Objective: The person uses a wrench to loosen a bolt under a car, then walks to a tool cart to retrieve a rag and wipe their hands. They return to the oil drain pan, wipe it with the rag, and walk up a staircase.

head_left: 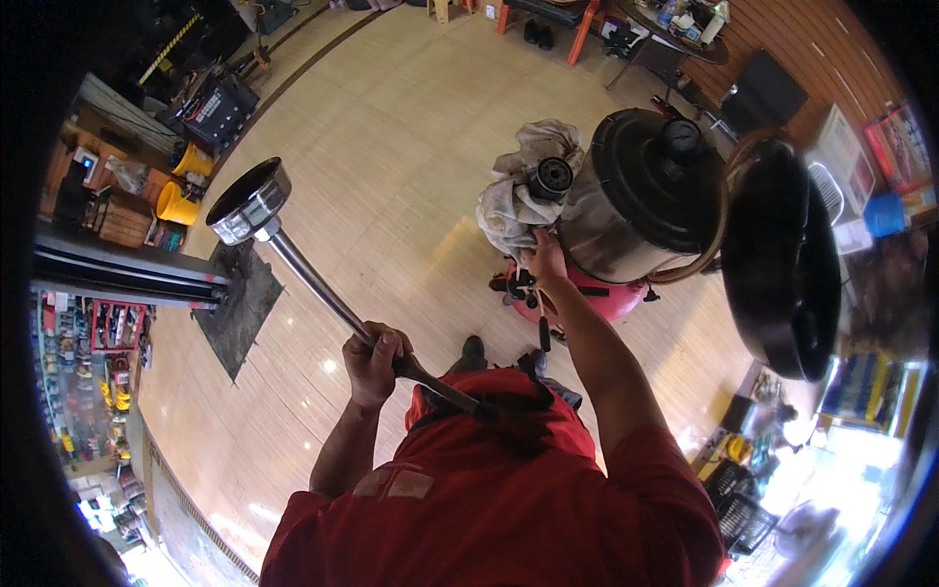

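In my left hand (374, 364) is a long metal wrench (318, 285), my fingers wrapped round its shaft. Its wide, cup-shaped silver head points up to the left, and its other end lies against my red shirt. My right hand (544, 260) reaches forward to a crumpled, stained whitish rag (512, 217), its fingers closed at the rag's lower edge and partly hidden. A black oil filter (552, 180), holed end facing up, rests on the rag. Just right stands a steel drum (595, 230) with a black lid (641, 166).
A large black pan (782, 259) stands beside the drum, above a red base (611, 305). At left are a metal post (132, 272) on a dark floor plate (241, 308), and yellow buckets (177, 203). An orange-legged bench (553, 15) stands at the back.
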`<move>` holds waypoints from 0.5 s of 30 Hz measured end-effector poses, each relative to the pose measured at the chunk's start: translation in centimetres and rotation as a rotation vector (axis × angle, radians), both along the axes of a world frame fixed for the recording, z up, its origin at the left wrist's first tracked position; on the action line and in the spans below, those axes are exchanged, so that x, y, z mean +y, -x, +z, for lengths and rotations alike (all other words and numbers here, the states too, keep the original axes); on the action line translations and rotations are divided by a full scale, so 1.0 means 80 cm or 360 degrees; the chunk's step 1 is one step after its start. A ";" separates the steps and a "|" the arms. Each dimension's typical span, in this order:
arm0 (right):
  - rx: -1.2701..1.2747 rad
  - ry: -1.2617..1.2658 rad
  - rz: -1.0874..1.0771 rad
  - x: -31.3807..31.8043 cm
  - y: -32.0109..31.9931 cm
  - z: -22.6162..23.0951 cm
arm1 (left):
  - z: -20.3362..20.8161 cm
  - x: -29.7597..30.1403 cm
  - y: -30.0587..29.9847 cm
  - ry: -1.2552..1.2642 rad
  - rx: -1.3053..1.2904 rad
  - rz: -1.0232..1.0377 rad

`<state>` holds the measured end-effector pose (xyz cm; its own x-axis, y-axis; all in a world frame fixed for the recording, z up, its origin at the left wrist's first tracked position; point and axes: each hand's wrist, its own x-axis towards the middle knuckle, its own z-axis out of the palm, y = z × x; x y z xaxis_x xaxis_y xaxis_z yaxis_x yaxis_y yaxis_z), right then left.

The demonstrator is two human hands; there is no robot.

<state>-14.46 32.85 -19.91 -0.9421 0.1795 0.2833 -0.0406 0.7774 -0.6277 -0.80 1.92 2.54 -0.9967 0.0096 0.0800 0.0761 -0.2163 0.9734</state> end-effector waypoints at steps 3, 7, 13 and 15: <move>-0.0225 0.0439 0.0365 0.025 -0.027 0.006 | -0.004 -0.005 -0.004 0.0018 -0.0005 0.0034; -0.0820 0.1665 0.0267 0.032 -0.061 0.077 | -0.011 -0.009 -0.008 -0.0058 -0.0002 0.0104; -0.0609 0.2679 0.0169 0.015 -0.065 0.128 | -0.018 -0.013 -0.007 -0.0079 -0.0017 0.0058; -0.0619 0.2692 0.0279 0.009 -0.059 0.121 | -0.017 -0.015 -0.008 -0.0077 0.0012 0.0062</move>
